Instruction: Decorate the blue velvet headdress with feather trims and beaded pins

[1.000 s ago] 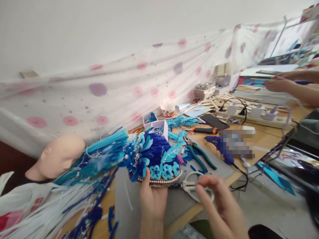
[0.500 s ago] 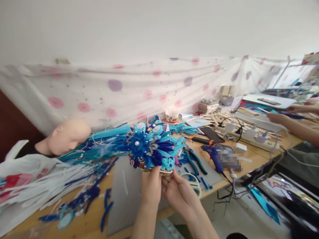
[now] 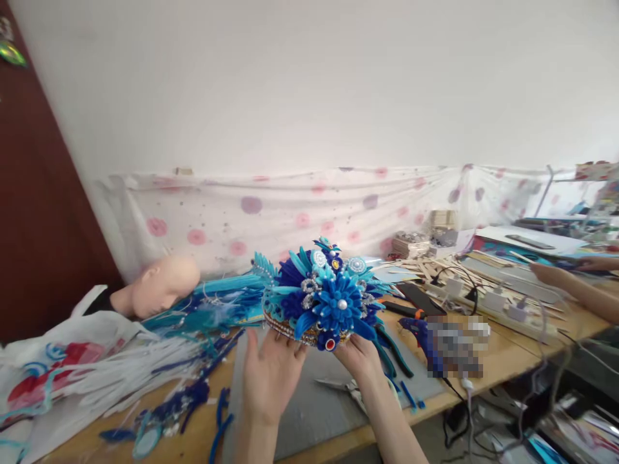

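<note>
Scissors (image 3: 349,386) lie below the grip, partly hidden by the right forearm (image 3: 389,403), pliers (image 3: 397,353) and glue gun (image 3: 424,341) rightward, mannequin head (image 3: 167,287) leftward; left hand (image 3: 273,370) and right hand (image 3: 358,356) clasp the headpiece (image 3: 316,299) from beneath, its flower (image 3: 338,301) facing the camera, long axis sideways.

- The headdress (image 3: 338,299) rests on the worker's left hand (image 3: 273,380) and right hand (image 3: 360,357), above a mat (image 3: 304,419).
- Scissors (image 3: 338,385) lie on that mat, partly behind the right forearm; pliers (image 3: 397,356) just beyond.
- Over to the right, a glue gun (image 3: 423,341) on the table (image 3: 507,348), a power strip (image 3: 532,328) behind it.
- Across on the left, a mannequin head (image 3: 167,283) before the plastic sheet (image 3: 278,212).
</note>
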Action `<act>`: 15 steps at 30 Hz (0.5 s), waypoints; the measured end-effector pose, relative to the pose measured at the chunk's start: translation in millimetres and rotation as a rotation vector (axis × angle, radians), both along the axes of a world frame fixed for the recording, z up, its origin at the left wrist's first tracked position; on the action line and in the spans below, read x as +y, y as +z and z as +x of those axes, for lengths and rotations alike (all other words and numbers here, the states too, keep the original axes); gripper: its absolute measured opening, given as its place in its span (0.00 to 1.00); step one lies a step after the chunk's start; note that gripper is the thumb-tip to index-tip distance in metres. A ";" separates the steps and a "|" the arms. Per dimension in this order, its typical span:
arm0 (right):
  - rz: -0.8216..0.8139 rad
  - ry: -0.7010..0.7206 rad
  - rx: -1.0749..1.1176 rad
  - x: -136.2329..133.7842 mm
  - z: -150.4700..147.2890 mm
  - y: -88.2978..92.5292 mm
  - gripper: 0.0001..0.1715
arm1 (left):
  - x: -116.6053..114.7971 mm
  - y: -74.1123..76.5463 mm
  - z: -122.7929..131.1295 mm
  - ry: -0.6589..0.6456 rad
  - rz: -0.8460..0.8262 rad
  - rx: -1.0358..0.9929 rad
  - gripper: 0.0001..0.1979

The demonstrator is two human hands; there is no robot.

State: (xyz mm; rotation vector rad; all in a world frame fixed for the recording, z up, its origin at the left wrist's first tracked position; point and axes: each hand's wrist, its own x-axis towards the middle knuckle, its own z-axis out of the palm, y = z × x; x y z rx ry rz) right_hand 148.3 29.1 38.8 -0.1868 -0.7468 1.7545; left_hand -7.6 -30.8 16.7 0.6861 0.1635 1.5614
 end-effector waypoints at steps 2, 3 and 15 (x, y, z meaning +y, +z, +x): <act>-0.055 0.040 0.046 7.6 -3.4 -5.0 0.18 | 11.7 -11.2 -19.1 -0.135 0.044 -0.218 0.22; -0.084 0.057 0.064 10.6 -6.3 -9.0 0.19 | 18.2 -16.5 -27.1 -0.191 0.052 -0.285 0.26; -0.246 0.174 0.218 -9.2 -37.2 -38.8 0.24 | 54.9 -50.0 -57.7 -0.041 -0.044 -0.345 0.32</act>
